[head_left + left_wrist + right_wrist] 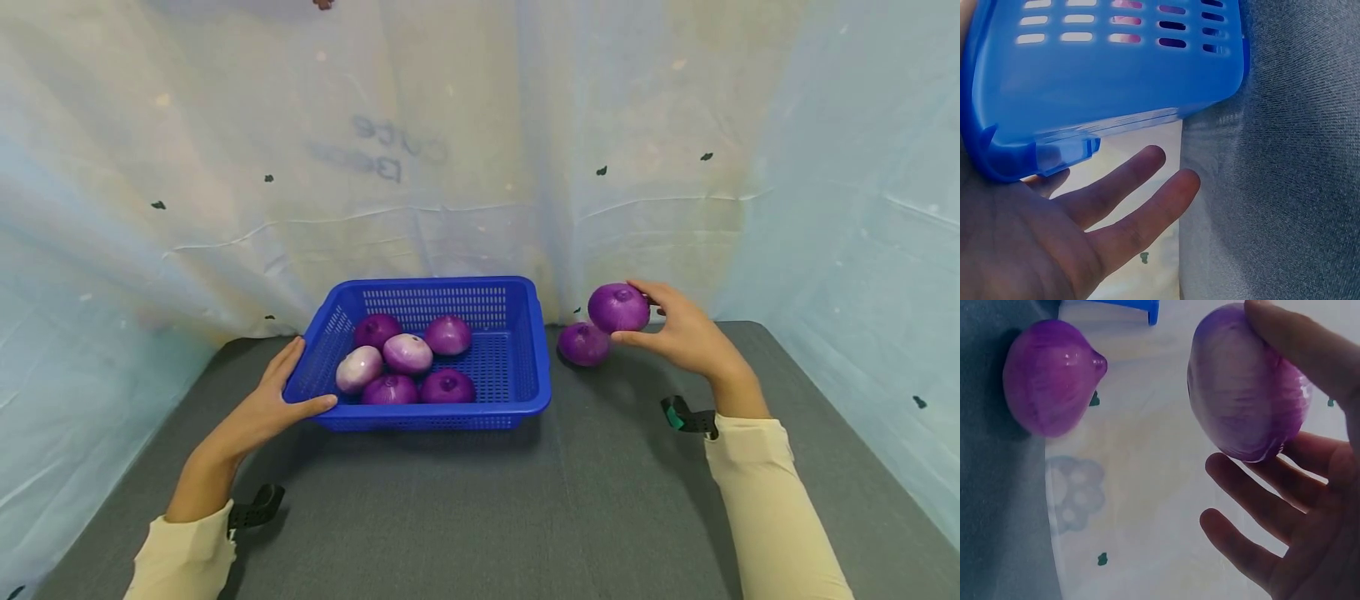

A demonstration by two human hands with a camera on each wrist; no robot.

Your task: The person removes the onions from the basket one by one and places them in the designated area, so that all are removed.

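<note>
A blue plastic basket (536, 367) with slotted walls holds several purple onions (447, 390), two of them paler. My left hand (266, 408) rests on its left end, thumb along the front rim and fingers by the left rim. The left wrist view shows those fingers (1147, 219) nearly straight outside the basket wall. To the right of the basket, my right hand (686, 333) grips a purple onion (618, 307) between thumb and fingers, raised above the table. Another onion (583, 344) sits on the table just left of and below the held one.
Under everything is a dark grey cloth-covered table (465, 508). Pale sheeting (465, 167) hangs along its back, and more sheeting (885, 275) stands at the sides. Black straps (255, 506) are worn at both wrists.
</note>
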